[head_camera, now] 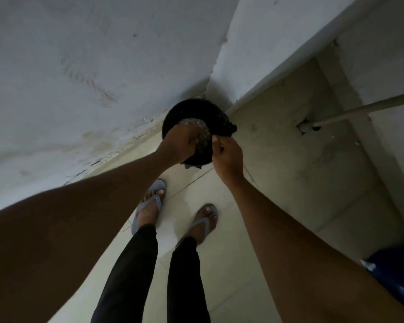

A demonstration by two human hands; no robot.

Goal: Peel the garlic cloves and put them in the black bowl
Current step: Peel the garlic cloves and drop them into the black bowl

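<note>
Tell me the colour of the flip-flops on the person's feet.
The flip-flops are greyish blue, seen in the head view, the only one, on the pale tiled floor.

Person is wearing tight black trousers point(135, 264) and grey-blue flip-flops point(149, 201); both arms point(289, 229) showing bare, no sleeves.

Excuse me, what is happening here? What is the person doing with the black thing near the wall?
A person stands on a tiled floor in sandals, arms stretched toward a black bin lined with a black bag in the corner. The left hand holds a pale, crumpled clump, possibly garlic skins, over the bin's opening. The right hand pinches the bag's edge at the rim. No garlic cloves or bowl can be told apart.
</note>
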